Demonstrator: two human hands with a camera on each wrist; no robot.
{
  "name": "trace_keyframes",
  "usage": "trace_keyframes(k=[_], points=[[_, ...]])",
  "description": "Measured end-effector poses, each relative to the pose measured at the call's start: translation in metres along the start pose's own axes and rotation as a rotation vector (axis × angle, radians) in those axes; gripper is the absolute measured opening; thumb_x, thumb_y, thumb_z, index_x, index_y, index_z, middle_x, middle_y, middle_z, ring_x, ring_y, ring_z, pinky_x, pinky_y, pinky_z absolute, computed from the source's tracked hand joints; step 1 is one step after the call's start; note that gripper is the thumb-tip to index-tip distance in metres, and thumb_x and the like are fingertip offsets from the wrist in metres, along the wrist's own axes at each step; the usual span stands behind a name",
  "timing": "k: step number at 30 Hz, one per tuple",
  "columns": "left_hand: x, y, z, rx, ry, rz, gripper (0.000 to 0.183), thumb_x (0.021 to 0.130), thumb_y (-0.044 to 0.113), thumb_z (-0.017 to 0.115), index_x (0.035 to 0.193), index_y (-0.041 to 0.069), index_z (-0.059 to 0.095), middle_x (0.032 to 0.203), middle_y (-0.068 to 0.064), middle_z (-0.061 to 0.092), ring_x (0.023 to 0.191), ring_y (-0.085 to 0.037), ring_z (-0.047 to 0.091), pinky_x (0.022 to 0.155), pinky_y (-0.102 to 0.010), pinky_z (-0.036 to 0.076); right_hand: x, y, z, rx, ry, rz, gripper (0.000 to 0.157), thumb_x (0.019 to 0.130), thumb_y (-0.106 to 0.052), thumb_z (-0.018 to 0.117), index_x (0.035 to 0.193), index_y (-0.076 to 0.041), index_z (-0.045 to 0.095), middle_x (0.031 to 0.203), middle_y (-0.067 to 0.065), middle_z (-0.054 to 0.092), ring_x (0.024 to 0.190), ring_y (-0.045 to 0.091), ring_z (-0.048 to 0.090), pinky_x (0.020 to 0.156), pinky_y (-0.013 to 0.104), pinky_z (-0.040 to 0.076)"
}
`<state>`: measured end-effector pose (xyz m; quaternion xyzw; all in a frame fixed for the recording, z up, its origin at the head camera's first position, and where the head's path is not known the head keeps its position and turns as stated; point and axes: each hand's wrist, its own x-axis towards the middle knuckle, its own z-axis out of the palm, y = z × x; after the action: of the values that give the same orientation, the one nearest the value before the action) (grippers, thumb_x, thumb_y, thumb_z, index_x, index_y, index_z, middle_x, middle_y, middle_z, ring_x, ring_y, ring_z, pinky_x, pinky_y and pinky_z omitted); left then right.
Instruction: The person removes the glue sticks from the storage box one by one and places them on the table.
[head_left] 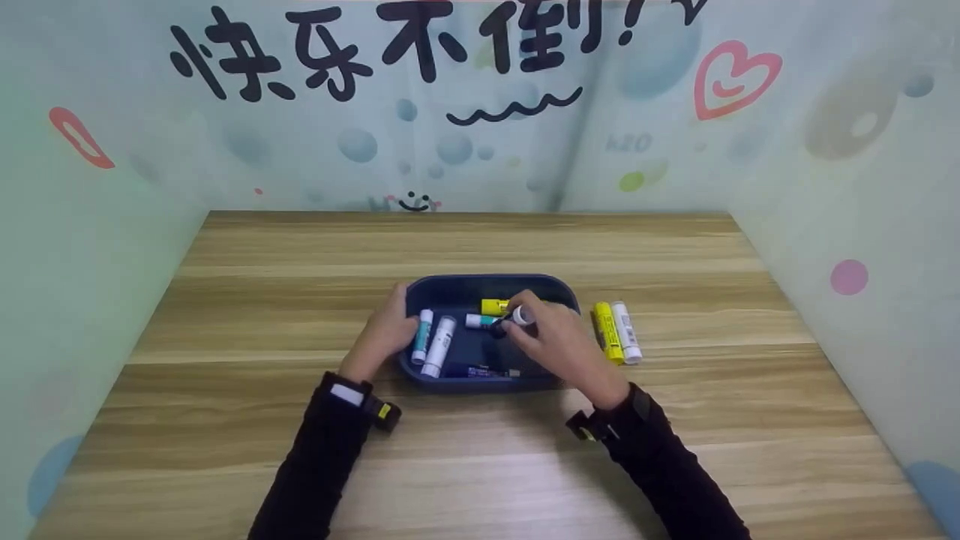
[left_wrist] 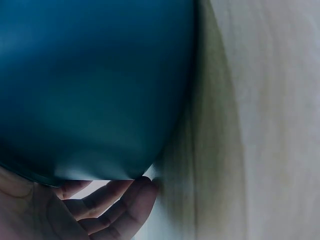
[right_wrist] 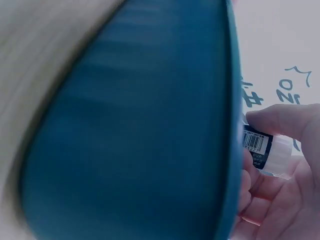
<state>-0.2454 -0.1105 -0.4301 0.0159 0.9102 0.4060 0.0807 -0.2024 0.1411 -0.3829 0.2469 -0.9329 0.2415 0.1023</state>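
Note:
A dark blue plastic basin [head_left: 480, 384] sits mid-table. My left hand [head_left: 384, 334] grips its left rim, thumb over the inside edge and fingers [left_wrist: 135, 205] against the outer wall. Over the right part of the basin, my right hand [head_left: 556, 337] pinches a glue stick [right_wrist: 260, 145] with a black barcode label and a white end. Inside at the left lie a white-and-teal glue stick [head_left: 422, 337] and a larger white glue stick [head_left: 439, 346]. Farther right are a yellow glue stick [head_left: 493, 306] and another white-and-teal one [head_left: 478, 321], both partly hidden by the right hand.
A dark purple tube [head_left: 487, 372] lies along the basin's near wall. Just right of the basin, a yellow glue stick [head_left: 608, 333] and a white one [head_left: 626, 332] lie side by side on the wooden table [head_left: 300, 255]. Printed cloth walls [head_left: 480, 172] enclose the back and sides.

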Motion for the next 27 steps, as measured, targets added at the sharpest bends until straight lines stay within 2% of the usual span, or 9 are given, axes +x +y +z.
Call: trace_keyframes(k=[7, 14, 21, 27], points=[[-0.001, 0.002, 0.000, -0.005, -0.004, -0.001, 0.059, 0.090, 0.009, 0.045, 0.144, 0.003, 0.021, 0.146, -0.025, 0.030, 0.131, -0.041, 0.035, 0.108, -0.052, 0.031, 0.001, 0.007, -0.019, 0.034, 0.054, 0.052, 0.024, 0.089, -0.026, 0.061, 0.104, -0.008, 0.058, 0.073, 0.006, 0.063, 0.057, 0.013, 0.051, 0.053, 0.027, 0.043], [-0.002, 0.003, -0.002, 0.006, -0.025, -0.019, 0.063, 0.092, 0.011, 0.043, 0.146, 0.002, 0.014, 0.149, -0.026, 0.024, 0.133, -0.041, 0.031, 0.110, -0.051, 0.028, 0.001, 0.021, -0.041, 0.047, 0.172, 0.111, 0.023, 0.087, -0.026, 0.064, 0.098, -0.006, 0.060, 0.075, 0.009, 0.066, 0.062, 0.020, 0.057, 0.055, 0.032, 0.045], [-0.002, 0.002, -0.002, -0.010, -0.029, -0.025, 0.061, 0.092, 0.010, 0.043, 0.146, 0.003, 0.015, 0.147, -0.028, 0.028, 0.130, -0.042, 0.035, 0.107, -0.052, 0.032, -0.001, 0.040, -0.065, 0.115, 0.243, 0.255, 0.025, 0.085, -0.023, 0.065, 0.099, -0.002, 0.059, 0.079, 0.013, 0.065, 0.067, 0.022, 0.055, 0.060, 0.028, 0.041], [-0.002, 0.002, -0.002, -0.017, -0.027, -0.026, 0.062, 0.092, 0.009, 0.044, 0.146, 0.002, 0.014, 0.147, -0.028, 0.028, 0.132, -0.042, 0.033, 0.109, -0.052, 0.029, -0.004, 0.060, -0.082, 0.135, 0.218, 0.374, 0.031, 0.088, -0.024, 0.060, 0.104, 0.001, 0.055, 0.089, 0.017, 0.065, 0.073, 0.022, 0.056, 0.063, 0.028, 0.044]])
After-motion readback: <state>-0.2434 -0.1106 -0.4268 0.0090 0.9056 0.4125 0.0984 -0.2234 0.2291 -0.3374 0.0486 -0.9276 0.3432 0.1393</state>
